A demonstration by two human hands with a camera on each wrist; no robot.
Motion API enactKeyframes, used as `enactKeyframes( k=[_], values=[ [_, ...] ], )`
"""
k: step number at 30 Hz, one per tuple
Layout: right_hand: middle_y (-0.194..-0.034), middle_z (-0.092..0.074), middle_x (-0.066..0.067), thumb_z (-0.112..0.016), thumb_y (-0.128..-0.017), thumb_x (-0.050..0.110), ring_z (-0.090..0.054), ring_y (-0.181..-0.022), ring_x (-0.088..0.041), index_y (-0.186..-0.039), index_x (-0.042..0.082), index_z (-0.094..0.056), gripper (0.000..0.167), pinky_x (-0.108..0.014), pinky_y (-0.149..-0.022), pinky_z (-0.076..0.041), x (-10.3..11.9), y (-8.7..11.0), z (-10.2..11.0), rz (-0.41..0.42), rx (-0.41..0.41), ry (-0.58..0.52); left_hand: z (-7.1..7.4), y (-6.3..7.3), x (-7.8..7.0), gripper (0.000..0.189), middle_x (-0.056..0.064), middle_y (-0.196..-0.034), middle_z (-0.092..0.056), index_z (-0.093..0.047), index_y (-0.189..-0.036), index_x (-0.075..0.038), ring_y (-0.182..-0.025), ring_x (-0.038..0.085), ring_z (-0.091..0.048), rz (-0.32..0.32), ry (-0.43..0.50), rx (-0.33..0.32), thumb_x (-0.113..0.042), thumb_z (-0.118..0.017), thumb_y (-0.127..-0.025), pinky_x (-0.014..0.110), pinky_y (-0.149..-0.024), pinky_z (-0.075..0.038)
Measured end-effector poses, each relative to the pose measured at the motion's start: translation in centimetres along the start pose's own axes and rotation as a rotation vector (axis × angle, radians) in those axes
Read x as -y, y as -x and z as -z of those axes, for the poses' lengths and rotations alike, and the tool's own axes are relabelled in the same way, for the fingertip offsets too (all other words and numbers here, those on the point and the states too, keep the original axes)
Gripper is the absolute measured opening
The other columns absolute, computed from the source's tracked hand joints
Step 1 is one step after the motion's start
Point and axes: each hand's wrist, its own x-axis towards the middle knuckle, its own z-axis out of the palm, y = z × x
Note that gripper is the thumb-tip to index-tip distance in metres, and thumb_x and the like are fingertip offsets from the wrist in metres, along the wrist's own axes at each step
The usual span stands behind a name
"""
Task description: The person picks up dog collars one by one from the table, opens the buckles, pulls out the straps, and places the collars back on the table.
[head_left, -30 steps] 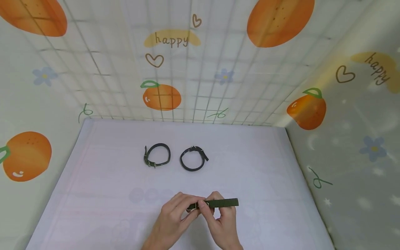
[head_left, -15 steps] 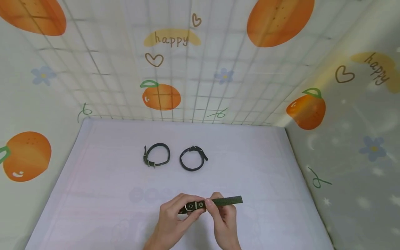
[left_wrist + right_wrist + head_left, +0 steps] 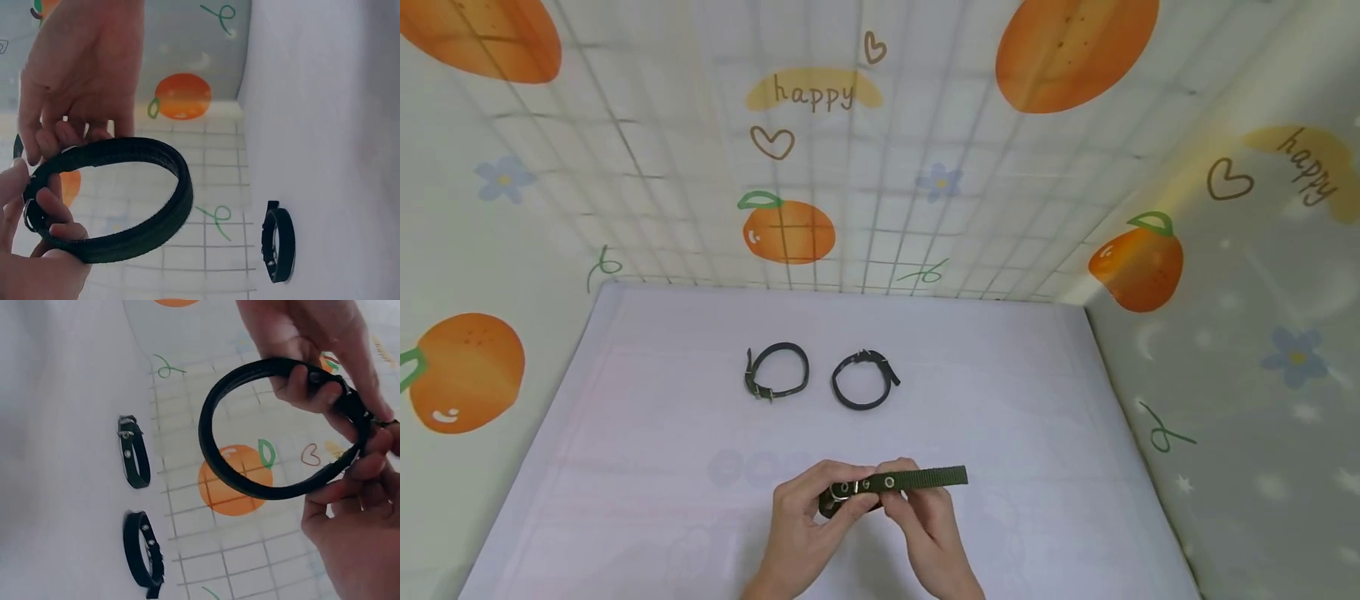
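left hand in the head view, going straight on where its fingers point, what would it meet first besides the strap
The left hand would likely meet the right hand first, on the same green strap; any gap between them is hard to judge.

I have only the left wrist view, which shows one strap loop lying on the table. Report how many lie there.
Observer: Two: the head view shows a left loop and a right loop, side by side and apart.
Operator: Now the held strap: tell me where its free end points.
Observer: To the right in the head view, out past the fingers of the right hand.
Operator: Describe its face.
Observer: It shows a bright-ringed hole.
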Motion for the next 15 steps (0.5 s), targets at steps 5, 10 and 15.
enactKeyframes(
  k=[5,10,15],
  values=[
    [-0.097,-0.065,-0.006,-0.062,-0.094,-0.022,-0.054,-0.081,-0.014,-0.117,0.006,-0.069,0.037,-0.03,-0.069,-0.05,-0.4,-0.2,-0.2,0.07,0.008,-0.037,0.5,-0.1,-0.3,0.031,0.014,-0.109,-0.079,-0.075,-0.123,-0.007,-0.095,0.003,-0.072,0.067,0.111,0.052,0.007,-0.077,-0.095,0.025,-0.071,-0.063],
    [-0.099,-0.07,-0.008,-0.07,-0.093,-0.018,-0.055,-0.078,-0.012,-0.12,0.007,-0.071,0.037,-0.028,-0.065,-0.052,-0.2,-0.3,0.1,0.041,0.04,-0.022,1.2,-0.2,-0.4,0.028,0.015,-0.108,-0.08,-0.076,-0.123,-0.008,-0.089,0.0,-0.068,0.143,0.157,0.105,0.005,-0.073,-0.098,0.025,-0.067,-0.061],
    [-0.098,-0.07,-0.006,-0.068,-0.099,-0.012,-0.058,-0.081,-0.003,-0.122,0.011,-0.068,0.033,-0.023,-0.068,-0.056,-0.1,-0.2,0.5,0.007,0.102,0.082,1.5,-0.1,-0.2,0.028,0.015,-0.11,-0.079,-0.074,-0.124,-0.009,-0.093,0.002,-0.07,0.167,0.174,0.158,0.005,-0.071,-0.1,0.026,-0.073,-0.063]
  ],
)
